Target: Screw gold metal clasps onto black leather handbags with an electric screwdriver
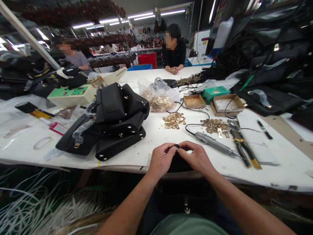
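Note:
At the front edge of the table, a black handbag [180,164] hangs partly over onto my lap, with a gold fitting [187,208] low on it. My left hand [159,159] pinches the bag's upper edge, thumb and fingers closed. From the other side my right hand [196,157] pinches the same spot, fingertips nearly meeting the left ones. A tiny shiny bit shows between the fingertips; its shape is hidden. Beyond my hands lie two piles of gold metal plates, one nearer the middle [173,120] and one to the right [215,126].
A grey electric screwdriver [215,143] and yellow-black pliers [244,148] lie to the right. Stacked black handbags [119,114] stand left. Behind are a plastic bag of gold parts [158,101], cardboard boxes [194,105] and a green-panelled machine [73,94]. A person [179,52] leans at the far side.

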{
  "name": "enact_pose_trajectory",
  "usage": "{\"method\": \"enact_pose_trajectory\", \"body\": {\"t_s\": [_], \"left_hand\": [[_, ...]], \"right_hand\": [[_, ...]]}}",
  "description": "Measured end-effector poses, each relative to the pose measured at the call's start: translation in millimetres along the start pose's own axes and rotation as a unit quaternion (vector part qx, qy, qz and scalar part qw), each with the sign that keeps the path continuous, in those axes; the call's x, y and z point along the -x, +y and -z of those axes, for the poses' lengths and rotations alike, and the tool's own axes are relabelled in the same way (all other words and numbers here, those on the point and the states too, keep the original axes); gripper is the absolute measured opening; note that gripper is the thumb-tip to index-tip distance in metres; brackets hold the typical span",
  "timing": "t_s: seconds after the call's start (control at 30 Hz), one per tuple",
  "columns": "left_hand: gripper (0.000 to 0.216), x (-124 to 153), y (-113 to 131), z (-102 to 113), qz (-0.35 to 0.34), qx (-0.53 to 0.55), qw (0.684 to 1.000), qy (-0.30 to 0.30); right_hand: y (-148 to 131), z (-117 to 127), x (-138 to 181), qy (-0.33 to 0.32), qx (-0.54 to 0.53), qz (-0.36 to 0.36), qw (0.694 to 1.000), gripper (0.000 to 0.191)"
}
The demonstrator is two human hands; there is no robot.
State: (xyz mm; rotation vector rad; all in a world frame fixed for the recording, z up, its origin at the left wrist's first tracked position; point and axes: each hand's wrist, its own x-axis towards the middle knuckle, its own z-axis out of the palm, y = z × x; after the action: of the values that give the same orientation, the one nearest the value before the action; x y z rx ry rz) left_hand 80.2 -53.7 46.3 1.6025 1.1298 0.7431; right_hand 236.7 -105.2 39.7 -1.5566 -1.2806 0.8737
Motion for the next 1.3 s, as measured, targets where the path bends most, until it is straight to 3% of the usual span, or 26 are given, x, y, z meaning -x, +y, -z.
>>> {"method": "enact_pose_trajectory", "body": {"t_s": [0.4, 0.53, 0.73, 0.83, 1.0, 1.3], "left_hand": [[0.021, -1.1, -0.6, -1.6, 0.005, -0.018, 1.000, 0.003], [0.022, -8.6, -4.5, 0.7, 0.013, 0.013, 0.999, -0.027], [0.015, -37.3, -3.0, 8.6, 0.121, 0.102, 0.983, -0.088], [0.016, -43.4, -0.6, 9.7, 0.145, 0.091, 0.979, -0.106], [0.018, -32.5, 3.6, 9.2, 0.158, 0.080, 0.976, -0.125], [0.021, -13.7, 3.5, 3.4, 0.110, 0.109, 0.985, -0.075]], "right_hand": [[-1.0, -0.9, -3.9, 0.029, 0.018, 0.002, 0.999, 0.014], [1.2, 0.2, -12.2, 0.017, -0.005, -0.002, 1.000, 0.018], [1.6, 10.4, -20.5, -0.030, 0.012, -0.014, 0.999, 0.032], [5.2, 14.8, -8.3, -0.056, 0.066, 0.002, 0.996, 0.022], [13.4, 13.4, 13.9, -0.051, 0.016, -0.009, 0.999, 0.020], [-0.9, 6.4, 15.4, -0.029, -0.015, -0.076, 0.997, 0.018]]}}
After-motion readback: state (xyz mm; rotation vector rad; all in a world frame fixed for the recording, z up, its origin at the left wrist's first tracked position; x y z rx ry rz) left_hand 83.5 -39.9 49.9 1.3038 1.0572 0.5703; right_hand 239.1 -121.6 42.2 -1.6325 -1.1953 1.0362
